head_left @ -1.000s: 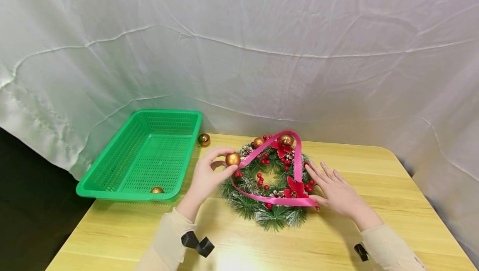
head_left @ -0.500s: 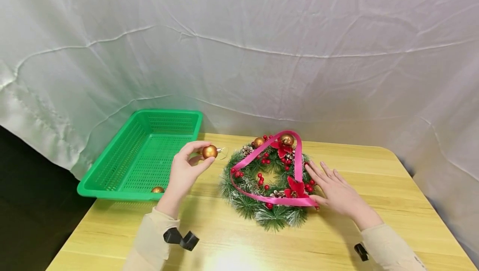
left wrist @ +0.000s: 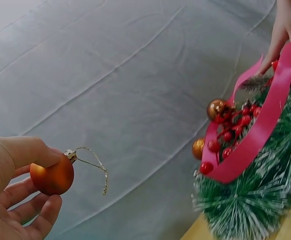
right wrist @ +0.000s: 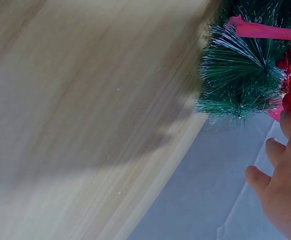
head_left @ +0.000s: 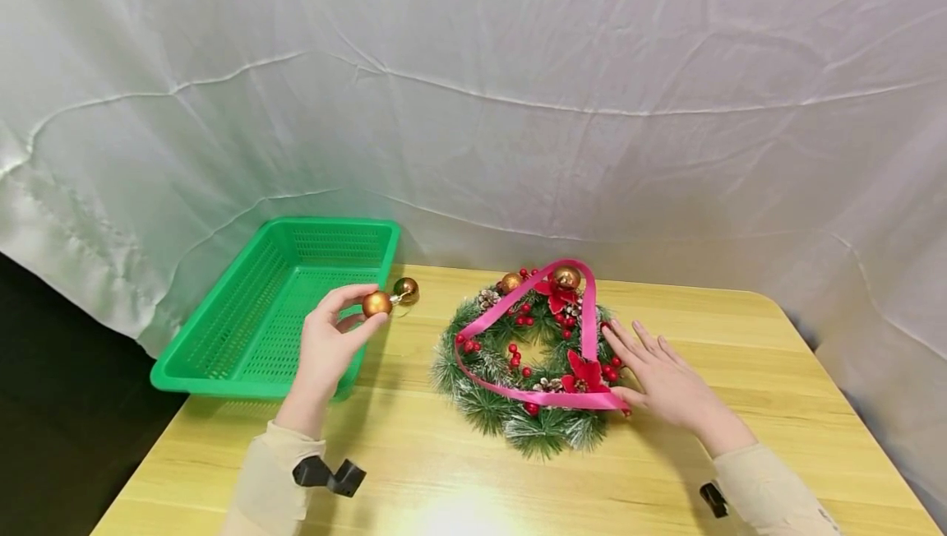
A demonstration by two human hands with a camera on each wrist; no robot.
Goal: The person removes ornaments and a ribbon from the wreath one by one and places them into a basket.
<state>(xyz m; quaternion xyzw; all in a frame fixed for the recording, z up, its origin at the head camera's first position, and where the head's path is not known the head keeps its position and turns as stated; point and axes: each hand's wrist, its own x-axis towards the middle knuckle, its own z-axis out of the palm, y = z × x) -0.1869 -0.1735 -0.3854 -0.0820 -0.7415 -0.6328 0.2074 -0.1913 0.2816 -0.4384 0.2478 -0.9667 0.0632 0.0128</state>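
Observation:
My left hand (head_left: 330, 344) pinches an orange-gold Christmas ball (left wrist: 53, 175) between thumb and fingers, above the table by the basket's right side. A metal cap and a thin gold loop stick out from the ball. Fingers spread, my right hand (head_left: 669, 380) rests at the right edge of a green Christmas wreath (head_left: 484, 404). The wreath carries red berries, pine cones, red flowers, a pink ribbon (head_left: 589, 318), a shiny bronze ball (head_left: 566, 277) and a gold ball (head_left: 511, 282). In the right wrist view, the hand is partly cut off by the frame edge.
A green plastic basket (head_left: 296, 389) stands on the left of the wooden table (head_left: 710, 318). Another bronze ball (head_left: 407, 289) lies at the table's back edge, right of the basket. A pale cloth (head_left: 473, 108) hangs behind.
My left hand has carried the ball leftwards, from the wreath's left edge to beside the basket. It now covers the ball inside the basket. My right hand has stayed put.

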